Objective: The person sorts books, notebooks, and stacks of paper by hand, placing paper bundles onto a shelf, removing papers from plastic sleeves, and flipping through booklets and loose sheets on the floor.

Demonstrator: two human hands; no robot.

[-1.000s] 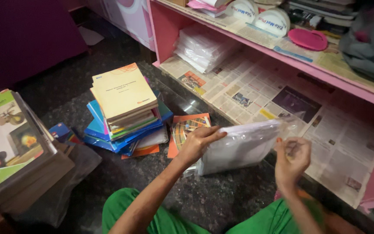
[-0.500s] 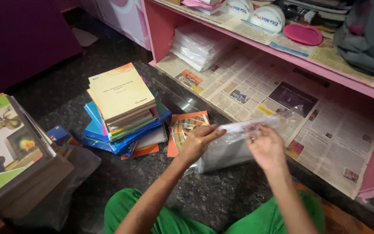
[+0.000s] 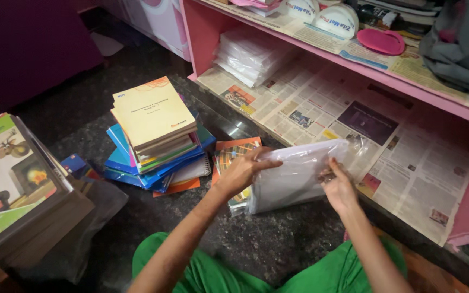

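A clear plastic bag (image 3: pixel 294 176) with a white stack of paper inside is held above the dark stone floor, at the front edge of the pink shelf. My left hand (image 3: pixel 241 171) grips the bag's left end, thumb on top. My right hand (image 3: pixel 337 184) pinches the bag's right end, where the loose plastic hangs over the newspaper lining (image 3: pixel 327 108) of the bottom shelf. An orange-covered book (image 3: pixel 233 154) lies on the floor under my left hand.
A pile of books topped by a yellow one (image 3: pixel 153 111) stands on the floor to the left. A second stack (image 3: pixel 12 173) is at far left. The bottom shelf holds a pile of plastic bags (image 3: pixel 248 57); the upper shelf holds white caps (image 3: pixel 336 20), a pink lid (image 3: pixel 380 42).
My right hand moved from the bag's far right end across its top and back to the right end. The bag tilted flat, then upright again. The left hand kept its hold.
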